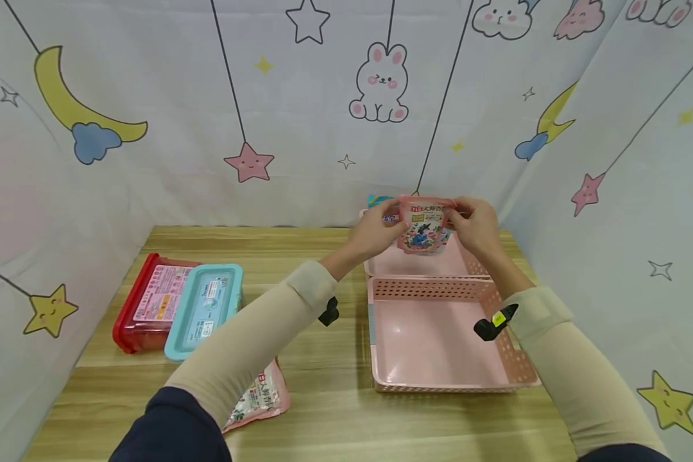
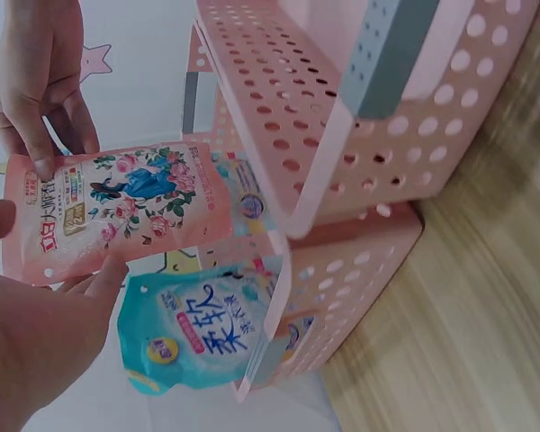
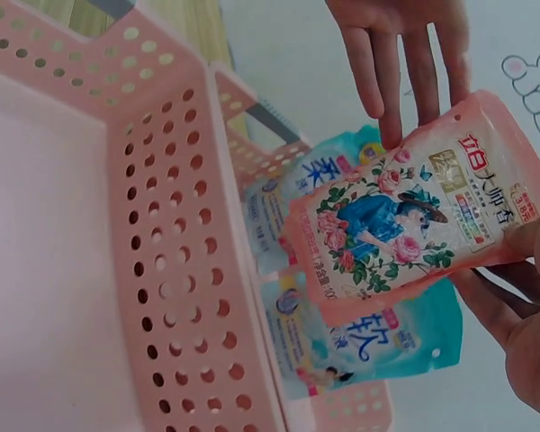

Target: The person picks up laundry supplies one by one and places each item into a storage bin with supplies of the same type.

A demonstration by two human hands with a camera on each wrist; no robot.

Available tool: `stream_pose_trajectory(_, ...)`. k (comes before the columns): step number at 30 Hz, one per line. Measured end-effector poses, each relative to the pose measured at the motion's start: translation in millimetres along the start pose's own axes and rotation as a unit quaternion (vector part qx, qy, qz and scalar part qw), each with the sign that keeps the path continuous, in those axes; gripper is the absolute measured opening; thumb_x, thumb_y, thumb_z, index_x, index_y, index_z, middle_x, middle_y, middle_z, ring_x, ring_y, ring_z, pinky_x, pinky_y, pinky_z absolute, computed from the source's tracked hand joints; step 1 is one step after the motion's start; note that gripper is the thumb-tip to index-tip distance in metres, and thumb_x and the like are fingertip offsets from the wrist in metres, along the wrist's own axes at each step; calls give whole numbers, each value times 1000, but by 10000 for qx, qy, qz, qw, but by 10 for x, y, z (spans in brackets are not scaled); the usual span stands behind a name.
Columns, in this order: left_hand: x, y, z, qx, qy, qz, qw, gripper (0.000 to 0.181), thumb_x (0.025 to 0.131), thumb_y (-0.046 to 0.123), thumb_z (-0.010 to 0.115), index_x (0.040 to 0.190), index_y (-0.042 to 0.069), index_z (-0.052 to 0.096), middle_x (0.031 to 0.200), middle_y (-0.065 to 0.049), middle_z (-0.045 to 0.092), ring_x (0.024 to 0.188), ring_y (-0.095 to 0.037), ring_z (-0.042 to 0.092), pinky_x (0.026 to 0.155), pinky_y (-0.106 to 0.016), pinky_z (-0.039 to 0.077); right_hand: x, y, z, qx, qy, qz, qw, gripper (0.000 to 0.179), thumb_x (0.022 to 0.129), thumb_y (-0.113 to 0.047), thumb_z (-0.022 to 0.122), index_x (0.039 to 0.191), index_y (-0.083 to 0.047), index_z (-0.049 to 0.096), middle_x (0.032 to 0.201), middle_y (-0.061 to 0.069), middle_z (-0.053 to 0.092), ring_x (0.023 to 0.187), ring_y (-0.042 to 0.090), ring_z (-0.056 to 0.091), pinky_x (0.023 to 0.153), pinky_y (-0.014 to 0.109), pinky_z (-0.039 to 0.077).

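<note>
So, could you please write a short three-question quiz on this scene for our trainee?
1. Open: What does the right hand hold?
2. Multiple choice: In the head view, where is the red tub relative to the near basket?
a) To its left
b) To its right
c) Inside it
3. True or false: The teal pouches stand in the near basket.

Key
1. A pink pouch.
2. a.
3. False; they stand in the far basket.
</note>
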State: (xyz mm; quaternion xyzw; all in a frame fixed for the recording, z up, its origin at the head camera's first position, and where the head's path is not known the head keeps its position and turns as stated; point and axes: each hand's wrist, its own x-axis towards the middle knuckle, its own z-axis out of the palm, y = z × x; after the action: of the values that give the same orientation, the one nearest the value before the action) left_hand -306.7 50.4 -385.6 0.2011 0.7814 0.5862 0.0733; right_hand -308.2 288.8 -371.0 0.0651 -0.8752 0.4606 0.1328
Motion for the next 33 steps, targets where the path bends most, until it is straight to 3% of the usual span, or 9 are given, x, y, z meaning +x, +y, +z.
stream_pose_trajectory(5,0,-22,164,-296,-454,-210,9983,76,107,26,60,170,10,19,170,-12,34,153,-28,40,119,-41,42,-32,127,-36,-131,115,219,9996,25,108,-7,59,119,10,72,110,30,73,98,34,75,80,23,62)
stream_pose_trajectory(9,-16,-67,275,-500,-600,-369,9963,84,105,30,62,171,12,13,171,-11,32,156,-26,36,123,-41,36,-60,263,-30,-168,144,372,9991,26,108,-7,58,121,10,72,113,31,72,101,38,75,81,21,61)
stream_pose_trajectory(15,-5,-150,437,-654,-714,-338,9947,85,104,29,63,171,11,14,168,-16,36,155,-29,36,123,-42,35,-154,491,-6,182,224,521,9982,26,108,-5,57,121,14,70,114,34,71,105,41,73,85,23,61)
stream_pose_trajectory(20,-3,-212,595,-351,-808,-430,9952,82,106,33,61,170,8,17,166,-17,40,153,-31,40,123,-44,35,-238,659,-14,500,338,650,9961,26,107,-3,58,121,17,68,114,36,69,97,30,74,86,23,60)
stream_pose_trajectory(24,7,-230,709,-94,-808,-598,9949,86,105,39,60,172,13,12,169,-15,36,154,-33,37,124,-48,33,-277,749,-59,426,398,746,9955,27,108,-4,57,121,16,67,114,36,68,92,22,73,83,20,60)
stream_pose_trajectory(33,82,-221,838,269,-739,-550,9954,88,102,43,61,171,12,17,168,-17,38,151,-33,41,120,-50,39,-268,842,-89,-384,644,612,9953,21,105,0,57,114,15,69,106,34,71,96,40,73,72,11,56)
